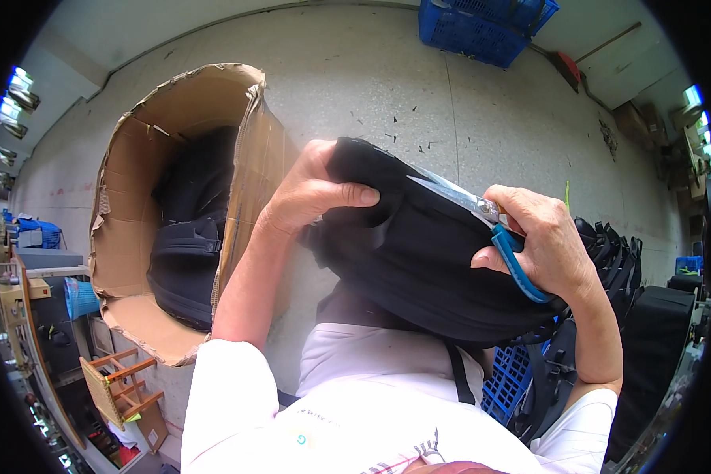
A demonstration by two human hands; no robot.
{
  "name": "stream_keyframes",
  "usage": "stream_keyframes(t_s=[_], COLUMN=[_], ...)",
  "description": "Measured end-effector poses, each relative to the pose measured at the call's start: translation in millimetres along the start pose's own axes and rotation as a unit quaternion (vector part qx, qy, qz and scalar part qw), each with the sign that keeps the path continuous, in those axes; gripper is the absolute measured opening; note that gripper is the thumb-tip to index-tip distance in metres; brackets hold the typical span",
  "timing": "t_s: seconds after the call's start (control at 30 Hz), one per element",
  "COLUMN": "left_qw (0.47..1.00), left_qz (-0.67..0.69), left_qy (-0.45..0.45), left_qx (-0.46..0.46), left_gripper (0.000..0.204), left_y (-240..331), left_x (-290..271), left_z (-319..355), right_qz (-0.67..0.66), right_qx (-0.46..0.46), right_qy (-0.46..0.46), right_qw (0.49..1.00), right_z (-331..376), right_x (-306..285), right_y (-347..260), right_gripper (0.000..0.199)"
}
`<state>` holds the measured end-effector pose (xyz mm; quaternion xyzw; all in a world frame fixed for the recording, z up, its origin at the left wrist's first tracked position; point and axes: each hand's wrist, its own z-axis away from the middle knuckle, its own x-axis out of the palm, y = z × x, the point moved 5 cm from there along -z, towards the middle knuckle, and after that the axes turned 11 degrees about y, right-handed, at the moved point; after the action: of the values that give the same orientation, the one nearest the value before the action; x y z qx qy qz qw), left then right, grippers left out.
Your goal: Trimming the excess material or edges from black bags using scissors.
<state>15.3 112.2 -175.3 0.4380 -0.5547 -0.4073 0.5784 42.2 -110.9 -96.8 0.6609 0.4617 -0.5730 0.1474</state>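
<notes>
A black fabric bag (419, 276), which looks like a backpack, lies across my lap. My left hand (320, 189) is closed on its far left corner, the thumb pressed flat on the cloth. In my right hand (545, 237) is a pair of scissors (512, 261) with blue handles, fingers and thumb around the loops. The blades point left along the bag's far edge and look slightly parted. Whether they touch the cloth I cannot tell.
On my left stands a big open cardboard box (249, 170) with black bags (186, 265) inside. A blue crate (474, 33) sits far ahead, another blue crate (507, 379) beside my right hip. More black bags (608, 257) line the right. A wooden stool (114, 387) is at lower left.
</notes>
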Motion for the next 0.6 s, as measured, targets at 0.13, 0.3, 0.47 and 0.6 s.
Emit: stream_keyframes(t_s=[0.13, 0.3, 0.47, 0.6], left_qw=[1.0, 0.999, 0.993, 0.99], left_qz=[0.01, 0.02, -0.032, -0.046], left_qy=[0.001, -0.03, -0.084, -0.095], left_qx=[-0.016, -0.008, 0.07, 0.094], left_gripper=[0.028, 0.027, 0.027, 0.028], left_y=[1.2, 7.1, 18.0, 24.3], left_x=[2.0, 7.6, 22.4, 28.5], left_z=[0.9, 1.9, 1.3, 1.2], right_qz=[0.007, -0.092, -0.092, -0.124], right_qx=[-0.002, 0.082, 0.056, 0.049], right_qy=[-0.02, -0.037, -0.037, -0.071], right_qw=[1.0, 0.992, 0.994, 0.989], right_z=[-1.4, -8.7, -30.6, -40.6], right_x=[0.7, -6.0, -4.8, -2.0], right_y=[1.3, 7.6, -2.0, -5.2], right_gripper=[0.061, 0.065, 0.072, 0.068])
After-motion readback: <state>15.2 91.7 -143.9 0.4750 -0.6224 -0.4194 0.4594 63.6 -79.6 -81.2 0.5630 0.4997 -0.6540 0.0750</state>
